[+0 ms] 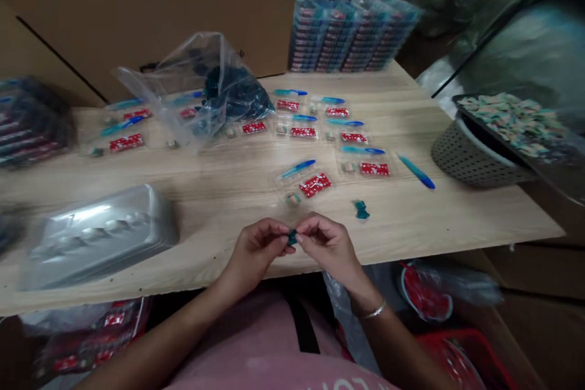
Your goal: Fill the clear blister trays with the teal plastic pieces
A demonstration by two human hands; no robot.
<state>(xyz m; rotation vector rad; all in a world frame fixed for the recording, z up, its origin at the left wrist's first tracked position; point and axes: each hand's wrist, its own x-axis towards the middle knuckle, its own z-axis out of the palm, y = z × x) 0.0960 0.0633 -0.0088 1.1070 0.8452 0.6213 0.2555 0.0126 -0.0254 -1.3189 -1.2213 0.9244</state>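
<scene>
**Fiddly little pinch, right at the front edge**

Watching from the side of the room here, and the whole action is tiny. A small teal plastic piece (291,237) sits between the left hand (253,254) and the right hand (326,245), just over the near edge of the desk (256,198). The hands are together, with fingertips from both clamped on it, so neither one is really nearer. Fingers cover most of the piece, so I honestly can't tell which way its long axis runs.

The forearms come in from about 7 and 5 o'clock, angling toward each other, with the wrists bent inward and a thin silver bangle (375,311) on the right wrist.

Around 1 o'clock from the hands, a loose teal piece (361,209) lies on the desk, well clear of them. Past it at about 2 o'clock is a blue-and-teal plastic stick (415,171). Closer to 12 o'clock, a clear bag (286,192) holds a similar stick and a red-and-white printed card (315,184). A silver tray (98,237) sits off at 9 to 10 o'clock, and a grey perforated basket (470,158) is out at 2 to 3 o'clock.
</scene>
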